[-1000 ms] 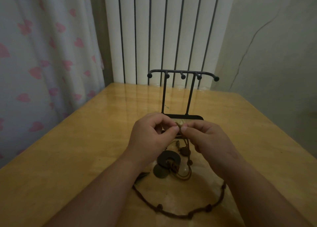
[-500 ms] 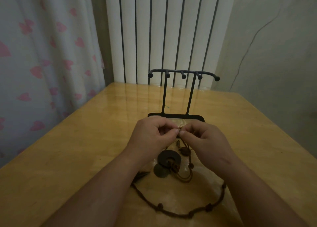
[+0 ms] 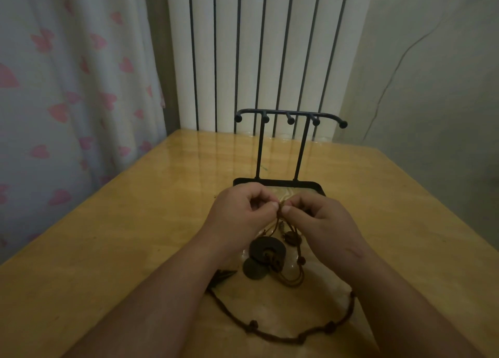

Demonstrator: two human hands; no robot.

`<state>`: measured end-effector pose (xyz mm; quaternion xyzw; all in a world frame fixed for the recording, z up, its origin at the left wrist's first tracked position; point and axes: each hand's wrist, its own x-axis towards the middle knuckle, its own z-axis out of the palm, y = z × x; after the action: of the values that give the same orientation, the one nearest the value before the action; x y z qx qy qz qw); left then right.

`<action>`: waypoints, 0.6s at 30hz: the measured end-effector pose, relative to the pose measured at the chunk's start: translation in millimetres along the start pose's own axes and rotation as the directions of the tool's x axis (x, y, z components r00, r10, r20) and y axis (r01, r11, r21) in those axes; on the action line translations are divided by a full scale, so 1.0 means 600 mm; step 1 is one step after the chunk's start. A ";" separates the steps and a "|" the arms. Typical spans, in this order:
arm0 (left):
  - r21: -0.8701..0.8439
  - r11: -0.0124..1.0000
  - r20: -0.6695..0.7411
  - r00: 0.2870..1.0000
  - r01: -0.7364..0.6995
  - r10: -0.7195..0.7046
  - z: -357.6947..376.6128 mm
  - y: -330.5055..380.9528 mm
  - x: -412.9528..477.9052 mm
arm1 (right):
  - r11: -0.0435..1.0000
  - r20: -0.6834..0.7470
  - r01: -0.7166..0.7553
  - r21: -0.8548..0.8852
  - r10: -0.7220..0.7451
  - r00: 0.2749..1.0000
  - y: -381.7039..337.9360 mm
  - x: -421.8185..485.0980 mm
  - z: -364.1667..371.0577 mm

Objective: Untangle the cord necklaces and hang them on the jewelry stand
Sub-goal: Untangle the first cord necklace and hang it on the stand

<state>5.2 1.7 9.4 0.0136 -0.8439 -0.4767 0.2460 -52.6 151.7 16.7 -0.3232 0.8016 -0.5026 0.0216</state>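
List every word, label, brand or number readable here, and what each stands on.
None: no text shows anywhere.
The jewelry stand, cord necklaces, disc pendants and wooden table are unmarked; the curtain bears only pink hearts.

A home room: a pale curtain (image 3: pixel 67 101) printed with pink hearts hangs at left, a white radiator (image 3: pixel 264 52) stands beyond a glossy wooden table (image 3: pixel 121 236), and the right wall (image 3: pixel 432 87) is cracked.

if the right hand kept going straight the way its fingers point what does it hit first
Probably the left hand: the right hand points leftward at it, both pinching the same bit of cord, fingertips nearly touching. Depth is hard to judge.
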 end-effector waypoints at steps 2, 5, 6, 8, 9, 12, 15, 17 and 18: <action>-0.012 1.000 -0.012 1.000 0.001 -0.001 -0.001 0.000 0.000 | 1.000 0.004 0.000 0.004 0.000 1.000 -0.001 -0.001 -0.002; -0.016 1.000 0.019 1.000 -0.007 0.008 -0.003 -0.003 0.000 | 1.000 0.025 0.001 -0.020 -0.001 1.000 -0.001 -0.002 -0.004; -0.013 1.000 0.034 0.999 -0.008 0.009 -0.003 -0.004 0.000 | 0.999 0.036 0.002 -0.033 -0.001 0.999 -0.001 -0.001 -0.005; -0.007 1.000 0.062 0.998 -0.006 0.006 -0.003 -0.005 0.000 | 0.998 0.055 0.003 -0.059 0.000 0.999 -0.001 -0.001 -0.005; -0.007 1.000 0.075 0.997 -0.004 0.004 -0.003 -0.006 0.001 | 0.998 0.059 0.002 -0.069 0.002 0.998 -0.001 0.000 -0.006; -0.003 1.000 0.110 0.994 -0.008 0.009 -0.003 -0.008 0.001 | 0.995 0.059 0.006 -0.103 0.000 0.998 0.001 0.000 -0.008; 0.022 1.000 0.137 0.991 -0.014 0.011 -0.004 -0.011 0.003 | 0.991 0.059 0.015 -0.130 -0.007 0.998 0.001 0.000 -0.010; 0.038 0.999 0.150 0.989 -0.020 0.014 -0.003 -0.013 0.003 | 0.989 0.059 0.015 -0.147 -0.007 0.998 0.001 0.000 -0.009; 0.039 0.999 0.154 0.988 -0.021 0.015 -0.003 -0.013 0.003 | 0.987 0.058 0.016 -0.160 -0.006 0.998 0.001 0.000 -0.009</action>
<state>2.6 -4.7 4.4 -0.0260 -0.8699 -0.4569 0.1840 -54.8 155.8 19.0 -0.3425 0.8367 -0.4271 0.0157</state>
